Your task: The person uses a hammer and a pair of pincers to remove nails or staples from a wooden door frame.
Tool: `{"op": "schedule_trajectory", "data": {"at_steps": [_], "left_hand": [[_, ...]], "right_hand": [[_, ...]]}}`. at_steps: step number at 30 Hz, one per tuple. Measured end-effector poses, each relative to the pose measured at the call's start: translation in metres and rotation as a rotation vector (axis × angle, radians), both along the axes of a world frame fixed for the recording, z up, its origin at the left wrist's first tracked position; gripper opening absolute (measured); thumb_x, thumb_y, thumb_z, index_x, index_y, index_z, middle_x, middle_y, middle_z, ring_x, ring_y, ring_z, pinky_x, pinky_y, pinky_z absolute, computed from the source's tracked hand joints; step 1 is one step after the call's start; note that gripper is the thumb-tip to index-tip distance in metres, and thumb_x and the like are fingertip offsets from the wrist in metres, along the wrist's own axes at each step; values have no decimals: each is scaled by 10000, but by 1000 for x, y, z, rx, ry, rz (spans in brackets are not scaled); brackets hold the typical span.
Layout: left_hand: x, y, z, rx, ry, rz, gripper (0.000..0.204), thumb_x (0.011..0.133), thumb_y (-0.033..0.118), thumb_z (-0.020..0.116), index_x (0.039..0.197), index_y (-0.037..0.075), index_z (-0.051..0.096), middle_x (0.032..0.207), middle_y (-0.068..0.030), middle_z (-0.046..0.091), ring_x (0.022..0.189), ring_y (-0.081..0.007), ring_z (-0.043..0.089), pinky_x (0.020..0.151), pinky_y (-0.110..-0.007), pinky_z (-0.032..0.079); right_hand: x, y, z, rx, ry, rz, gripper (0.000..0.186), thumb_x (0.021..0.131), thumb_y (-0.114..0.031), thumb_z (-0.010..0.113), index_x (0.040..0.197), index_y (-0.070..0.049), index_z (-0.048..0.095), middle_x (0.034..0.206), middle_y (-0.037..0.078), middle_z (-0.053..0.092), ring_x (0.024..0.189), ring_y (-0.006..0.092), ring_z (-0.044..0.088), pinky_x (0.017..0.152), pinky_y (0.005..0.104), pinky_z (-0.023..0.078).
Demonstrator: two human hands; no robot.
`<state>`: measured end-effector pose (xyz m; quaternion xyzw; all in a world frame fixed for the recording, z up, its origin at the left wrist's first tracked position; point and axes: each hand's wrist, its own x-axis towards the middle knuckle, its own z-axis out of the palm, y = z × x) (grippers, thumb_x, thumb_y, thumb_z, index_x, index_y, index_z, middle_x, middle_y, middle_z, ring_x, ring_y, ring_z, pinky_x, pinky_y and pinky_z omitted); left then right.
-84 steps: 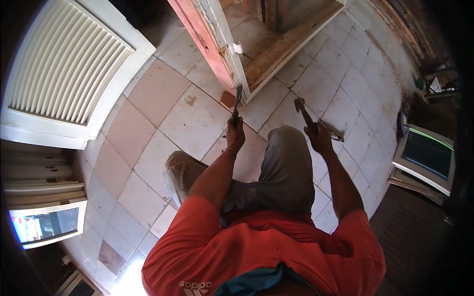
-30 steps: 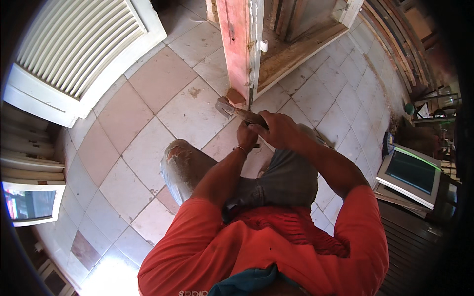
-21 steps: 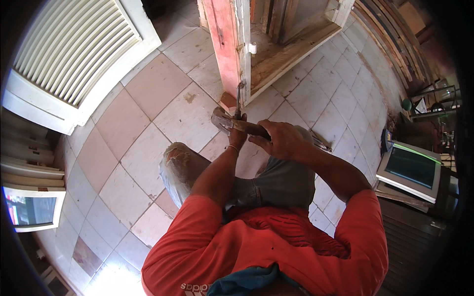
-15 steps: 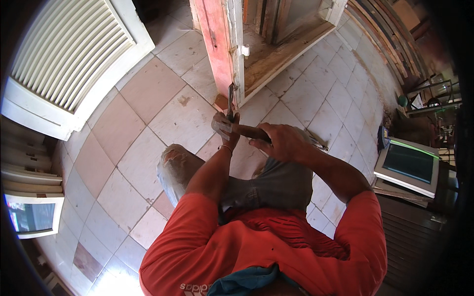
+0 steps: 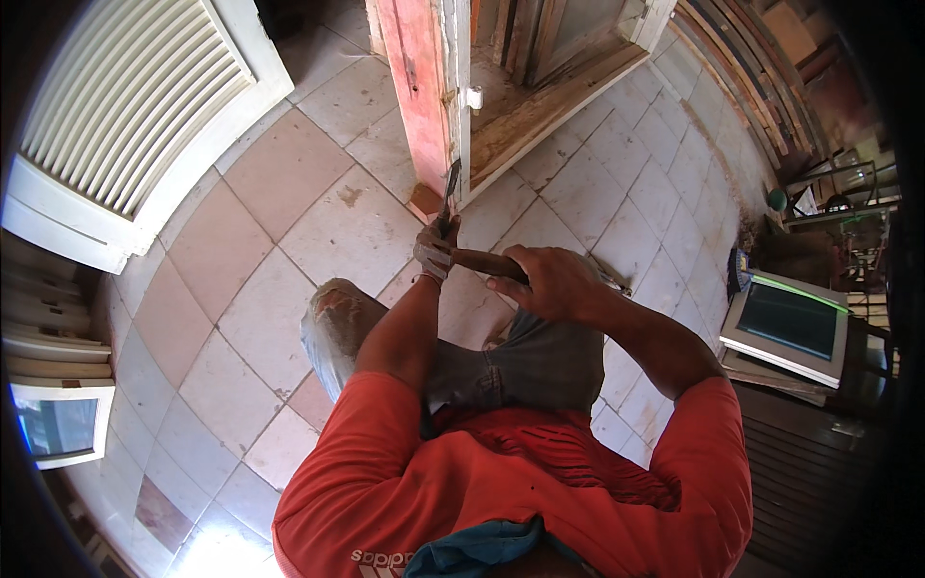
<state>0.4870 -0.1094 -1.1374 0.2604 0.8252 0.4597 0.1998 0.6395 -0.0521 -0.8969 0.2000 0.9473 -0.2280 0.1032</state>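
Note:
My left hand point(image 5: 431, 237) is closed round a chisel point(image 5: 448, 196), whose dark blade points away from me. The blade's tip reaches the lower end of a white-edged wooden frame point(image 5: 457, 116) with a pink side; whether it touches the wood is hard to tell. My right hand point(image 5: 551, 282) grips a hammer point(image 5: 493, 264) by its wooden handle. The hammer's grey head is close beside my left hand, near the wrist, and overlaps it in view. A small reddish-brown block point(image 5: 424, 201) is at the foot of the frame.
A white louvred shutter point(image 5: 135, 106) stands at the far left. Framed panes point(image 5: 785, 326) lean at the right, near long wooden strips point(image 5: 737, 72). A smaller white-framed pane point(image 5: 62, 422) sits at the left edge. Tiled floor point(image 5: 275, 255) surrounds my bent knees.
The hammer head has shifted slightly toward me, from over my left fingers to nearer the wrist. The chisel now leans a little more to the right at its tip. Both hands keep their hold.

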Motion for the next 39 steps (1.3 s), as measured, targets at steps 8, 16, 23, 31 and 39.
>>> {"op": "schedule_trajectory", "data": {"at_steps": [8, 16, 23, 31, 39], "left_hand": [[-18, 24, -131, 246, 152, 149, 339, 958, 369, 656, 1046, 42, 652, 887, -165, 685, 813, -264, 647, 719, -381, 507], [-10, 31, -122, 337, -222, 198, 377, 912, 455, 681, 869, 81, 681, 799, -181, 688, 815, -359, 684, 731, -445, 513], [-21, 22, -112, 135, -112, 108, 345, 914, 437, 672, 1040, 116, 694, 936, -198, 710, 897, -405, 681, 786, -466, 527], [-22, 29, -110, 200, -210, 105, 431, 838, 502, 737, 997, 104, 692, 898, -200, 711, 870, -424, 685, 736, -489, 527], [-35, 3, -114, 130, -346, 121, 515, 835, 521, 728, 968, 27, 672, 928, -201, 722, 926, -397, 694, 770, -495, 530]], "right_hand": [[-34, -8, 6, 26, 15, 67, 457, 928, -445, 638, 1072, -11, 625, 903, 218, 694, 849, 411, 683, 775, 494, 524], [-54, 25, -46, 107, 119, 321, 439, 922, -437, 654, 1172, -85, 578, 1094, 175, 672, 874, 373, 686, 762, 472, 558], [-81, -5, -15, 147, -155, 68, 518, 962, -510, 556, 1103, -12, 560, 972, 229, 688, 864, 409, 682, 734, 499, 544], [-76, 55, -49, 205, -289, -59, 465, 962, -450, 593, 1146, -24, 575, 971, 201, 695, 897, 394, 687, 809, 492, 530], [-86, -19, -4, -53, 366, 200, 473, 922, -456, 667, 1113, -31, 589, 962, 196, 689, 873, 396, 688, 754, 478, 544]]}}
